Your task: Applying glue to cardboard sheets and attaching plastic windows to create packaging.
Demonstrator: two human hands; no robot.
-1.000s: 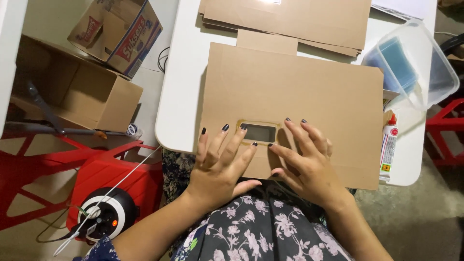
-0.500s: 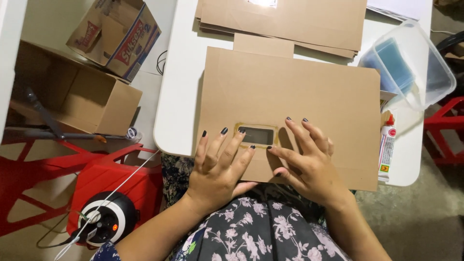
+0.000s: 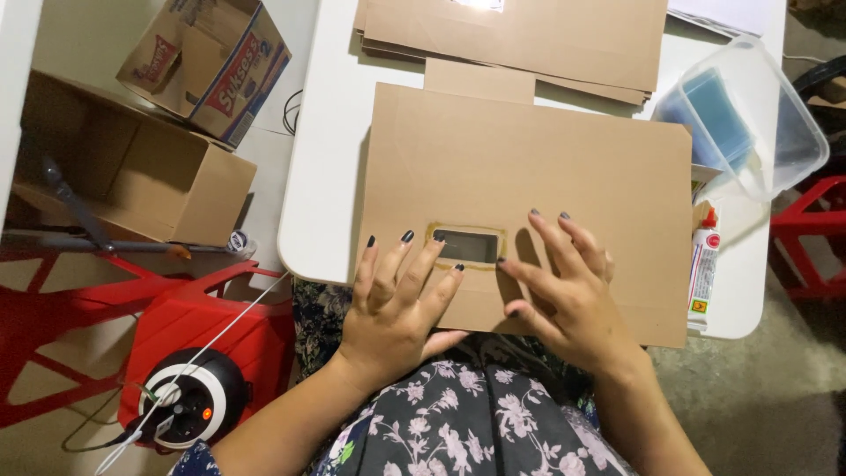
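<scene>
Both hands lie spread and flat, holding nothing: the left hand (image 3: 397,308) and right hand (image 3: 564,295) press a cardboard sheet (image 3: 529,176) on either side of its small window (image 3: 467,247). The sheet overhangs the near edge of the white counter (image 3: 322,176), so uneven pressure could tip or crease it. Open boxes (image 3: 132,167) and a red stool (image 3: 203,326) sit left; a clear tub (image 3: 749,115) and glue tube (image 3: 703,264) right.

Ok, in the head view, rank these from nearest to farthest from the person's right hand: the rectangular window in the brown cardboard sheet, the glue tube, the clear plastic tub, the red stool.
1. Rectangular window, just left of the right hand, fingertip at its edge.
2. Glue tube, at the table's right edge.
3. Clear plastic tub, upper right.
4. Red stool, far left, on the floor.
</scene>
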